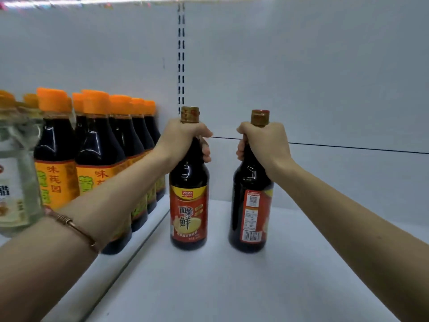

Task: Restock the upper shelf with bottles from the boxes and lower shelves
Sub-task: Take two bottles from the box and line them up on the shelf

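On the white shelf [232, 287], seen from the head camera, two dark sauce bottles stand upright, each held round its neck by one hand.

The left grip [185, 138] has its fingers wrapped fully round the neck of the left bottle [188, 205], just under the gold cap. This bottle's red and yellow front label faces outward. The right grip [262, 140] is wrapped the same way round the neck of the right bottle [251, 205], which is turned so its barcode panel faces out. Both bases appear to touch or sit just above the shelf; which cannot be told. The two bottles are near each other, with a gap between them.

Left of the left grip, close beside that forearm, stands a packed row of orange-capped bottles [97, 159] on the neighbouring shelf section. Further left, a clear bottle [16, 173] stands at the picture's edge. A bracelet [76, 228] circles the left wrist.

Likely risks: holding high on the necks gives little control of the bases, so a bottle let go while tilted could topple and roll. The left forearm could brush the orange-capped row when drawn back and knock one forward. The right bottle may end up with its label facing the wrong way.
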Action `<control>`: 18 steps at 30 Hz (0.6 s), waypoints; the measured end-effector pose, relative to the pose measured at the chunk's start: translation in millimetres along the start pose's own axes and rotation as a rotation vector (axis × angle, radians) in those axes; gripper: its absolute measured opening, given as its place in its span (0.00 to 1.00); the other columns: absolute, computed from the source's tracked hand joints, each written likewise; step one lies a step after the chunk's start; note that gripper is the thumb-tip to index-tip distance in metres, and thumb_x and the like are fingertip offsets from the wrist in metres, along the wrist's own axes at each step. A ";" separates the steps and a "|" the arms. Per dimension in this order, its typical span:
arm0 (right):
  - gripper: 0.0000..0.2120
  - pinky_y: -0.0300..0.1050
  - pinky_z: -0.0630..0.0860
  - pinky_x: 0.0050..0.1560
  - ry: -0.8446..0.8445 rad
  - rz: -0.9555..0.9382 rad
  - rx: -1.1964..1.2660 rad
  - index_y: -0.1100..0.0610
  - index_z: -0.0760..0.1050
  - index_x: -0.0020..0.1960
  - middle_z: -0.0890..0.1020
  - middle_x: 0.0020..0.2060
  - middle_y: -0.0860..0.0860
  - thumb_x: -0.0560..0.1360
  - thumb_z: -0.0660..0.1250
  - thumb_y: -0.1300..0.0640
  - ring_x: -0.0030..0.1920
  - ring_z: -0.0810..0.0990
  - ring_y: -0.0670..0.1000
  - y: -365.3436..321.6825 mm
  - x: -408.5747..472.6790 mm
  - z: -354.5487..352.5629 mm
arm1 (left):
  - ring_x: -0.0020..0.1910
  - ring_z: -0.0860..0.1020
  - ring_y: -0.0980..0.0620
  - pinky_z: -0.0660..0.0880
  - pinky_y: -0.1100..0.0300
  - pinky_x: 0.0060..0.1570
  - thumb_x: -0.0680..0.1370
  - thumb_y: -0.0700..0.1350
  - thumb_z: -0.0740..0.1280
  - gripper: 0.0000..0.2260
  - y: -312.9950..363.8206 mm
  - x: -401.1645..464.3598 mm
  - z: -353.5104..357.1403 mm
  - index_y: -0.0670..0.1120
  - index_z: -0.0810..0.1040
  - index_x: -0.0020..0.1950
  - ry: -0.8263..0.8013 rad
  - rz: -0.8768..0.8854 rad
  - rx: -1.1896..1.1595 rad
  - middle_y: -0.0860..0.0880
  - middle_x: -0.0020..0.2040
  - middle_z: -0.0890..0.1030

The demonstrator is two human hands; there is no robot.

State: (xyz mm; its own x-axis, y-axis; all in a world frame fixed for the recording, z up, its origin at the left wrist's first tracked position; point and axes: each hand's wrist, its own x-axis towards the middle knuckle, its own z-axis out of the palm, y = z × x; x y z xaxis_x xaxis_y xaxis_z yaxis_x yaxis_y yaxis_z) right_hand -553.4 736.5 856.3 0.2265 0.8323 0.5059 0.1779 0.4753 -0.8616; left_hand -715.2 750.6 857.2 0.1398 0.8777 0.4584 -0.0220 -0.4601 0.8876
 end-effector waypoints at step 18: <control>0.11 0.55 0.79 0.46 0.267 -0.149 -0.362 0.54 0.71 0.48 0.81 0.38 0.52 0.77 0.61 0.47 0.39 0.81 0.55 28.9 17.3 34.8 | 0.53 0.78 0.50 0.77 0.46 0.53 0.71 0.65 0.67 0.26 -65.1 -4.2 -5.7 0.50 0.70 0.60 0.240 0.081 0.573 0.49 0.55 0.77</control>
State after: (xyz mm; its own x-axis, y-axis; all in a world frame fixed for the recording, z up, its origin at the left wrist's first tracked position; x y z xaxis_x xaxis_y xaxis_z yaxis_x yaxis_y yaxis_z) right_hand -577.6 774.5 838.7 0.4026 0.6377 0.6567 0.5387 0.4150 -0.7332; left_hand -720.0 777.7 797.8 -0.0674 0.8120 0.5797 0.5201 -0.4673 0.7150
